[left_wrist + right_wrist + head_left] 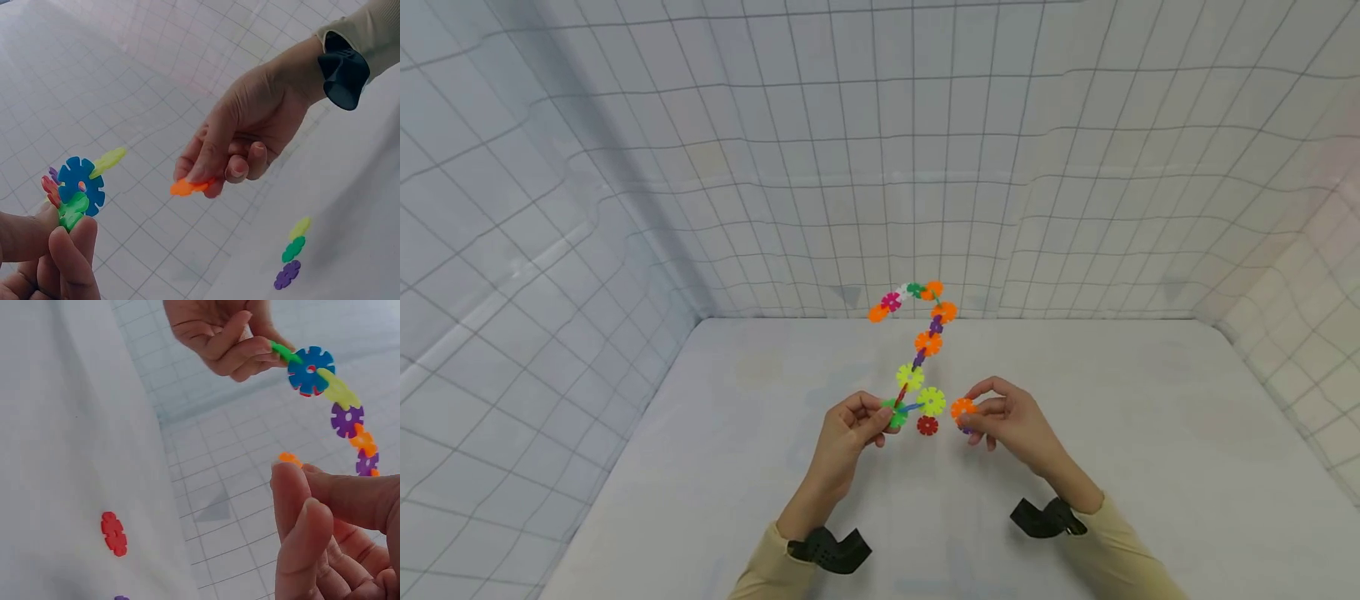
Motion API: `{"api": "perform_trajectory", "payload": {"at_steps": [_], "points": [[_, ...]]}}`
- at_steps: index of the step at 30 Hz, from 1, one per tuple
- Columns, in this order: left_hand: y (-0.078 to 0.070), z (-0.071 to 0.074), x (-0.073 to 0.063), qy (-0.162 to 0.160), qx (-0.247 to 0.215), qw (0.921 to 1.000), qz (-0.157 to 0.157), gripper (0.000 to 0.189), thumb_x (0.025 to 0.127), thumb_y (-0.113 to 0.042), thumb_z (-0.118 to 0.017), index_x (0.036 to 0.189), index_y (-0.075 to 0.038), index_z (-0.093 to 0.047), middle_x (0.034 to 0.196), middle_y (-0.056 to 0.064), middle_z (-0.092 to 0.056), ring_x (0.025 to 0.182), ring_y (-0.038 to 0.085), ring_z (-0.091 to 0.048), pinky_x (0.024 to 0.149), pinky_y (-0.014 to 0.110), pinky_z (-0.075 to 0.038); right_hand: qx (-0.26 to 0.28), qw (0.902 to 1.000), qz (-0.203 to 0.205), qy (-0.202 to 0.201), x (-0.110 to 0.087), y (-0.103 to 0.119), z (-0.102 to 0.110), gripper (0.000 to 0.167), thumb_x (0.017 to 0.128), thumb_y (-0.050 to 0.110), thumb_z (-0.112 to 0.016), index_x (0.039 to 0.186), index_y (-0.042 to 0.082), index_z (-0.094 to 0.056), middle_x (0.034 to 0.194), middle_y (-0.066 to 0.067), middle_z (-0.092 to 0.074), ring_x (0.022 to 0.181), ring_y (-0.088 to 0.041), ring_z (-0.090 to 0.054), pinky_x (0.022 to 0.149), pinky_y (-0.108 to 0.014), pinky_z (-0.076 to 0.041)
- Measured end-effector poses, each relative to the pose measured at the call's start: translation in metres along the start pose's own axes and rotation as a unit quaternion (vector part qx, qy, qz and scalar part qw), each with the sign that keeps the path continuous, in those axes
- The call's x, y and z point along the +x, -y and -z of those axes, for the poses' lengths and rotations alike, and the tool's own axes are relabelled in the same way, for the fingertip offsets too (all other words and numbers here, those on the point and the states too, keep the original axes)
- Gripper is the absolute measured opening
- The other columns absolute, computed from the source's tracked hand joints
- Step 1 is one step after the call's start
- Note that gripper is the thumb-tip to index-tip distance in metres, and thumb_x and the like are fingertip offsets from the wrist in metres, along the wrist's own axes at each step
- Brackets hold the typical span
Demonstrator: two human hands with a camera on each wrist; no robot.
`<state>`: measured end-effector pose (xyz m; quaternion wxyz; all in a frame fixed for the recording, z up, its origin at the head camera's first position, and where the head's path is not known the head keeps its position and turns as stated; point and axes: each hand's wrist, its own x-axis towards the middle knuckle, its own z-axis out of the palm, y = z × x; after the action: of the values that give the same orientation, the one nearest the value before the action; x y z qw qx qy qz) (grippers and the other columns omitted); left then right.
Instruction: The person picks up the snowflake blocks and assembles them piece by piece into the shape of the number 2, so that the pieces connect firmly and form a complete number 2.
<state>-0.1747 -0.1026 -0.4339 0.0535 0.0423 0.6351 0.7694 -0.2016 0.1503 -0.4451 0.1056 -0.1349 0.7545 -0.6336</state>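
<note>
My left hand (848,427) pinches a green snowflake disc (896,414) between thumb and fingers. That disc is one end of a curved chain of slotted plastic discs, in which a blue disc (81,186), a yellow-green disc (910,377), purple discs (347,419) and an orange disc (928,343) interlock. Another yellow-green disc (931,402) joins onto the blue one. To the right, apart from the chain, my right hand (1013,423) pinches a single orange snowflake disc (962,411). My fingers hide part of it in the right wrist view.
On the white tabletop (760,483) lies a red disc (927,426) between the hands. Loose yellow (300,228), green (293,249) and purple discs (287,275) show in the left wrist view. Grid-patterned white sheets (925,167) hang behind and at both sides.
</note>
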Motion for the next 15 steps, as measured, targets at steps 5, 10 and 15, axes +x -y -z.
{"api": "perform_trajectory", "payload": {"at_steps": [5, 10, 15], "points": [[-0.001, -0.001, 0.000, 0.005, 0.003, 1.0000, 0.003, 0.010, 0.091, -0.006, -0.063, 0.090, 0.001, -0.056, 0.079, 0.010, -0.067, 0.068, 0.015, -0.062, 0.059, 0.021, -0.047, 0.016, 0.9993, 0.035, 0.005, -0.010, 0.011, 0.004, 0.030, 0.086, 0.013, -0.072, 0.106, 0.000, -0.054, 0.086, -0.024, -0.067, 0.067, -0.041, -0.062, 0.055, -0.034, -0.053], [-0.001, -0.002, 0.000, 0.010, 0.008, 0.9999, 0.003, 0.006, 0.092, -0.004, -0.061, 0.088, -0.003, -0.057, 0.078, 0.010, -0.067, 0.066, 0.014, -0.060, 0.058, 0.022, -0.046, 0.042, 0.9956, 0.083, 0.010, -0.017, 0.016, 0.002, 0.026, 0.087, 0.006, -0.068, 0.109, -0.002, -0.057, 0.090, -0.029, -0.064, 0.065, -0.031, -0.065, 0.059, -0.038, -0.055], [-0.002, -0.002, -0.002, 0.010, 0.009, 0.9998, 0.012, 0.009, 0.091, -0.005, -0.062, 0.091, 0.002, -0.057, 0.078, 0.010, -0.067, 0.065, 0.014, -0.059, 0.058, 0.022, -0.046, 0.050, 0.9920, 0.115, 0.019, -0.022, 0.020, 0.000, 0.025, 0.090, 0.003, -0.063, 0.113, -0.006, -0.056, 0.093, -0.034, -0.061, 0.069, -0.028, -0.067, 0.064, -0.038, -0.056]]}}
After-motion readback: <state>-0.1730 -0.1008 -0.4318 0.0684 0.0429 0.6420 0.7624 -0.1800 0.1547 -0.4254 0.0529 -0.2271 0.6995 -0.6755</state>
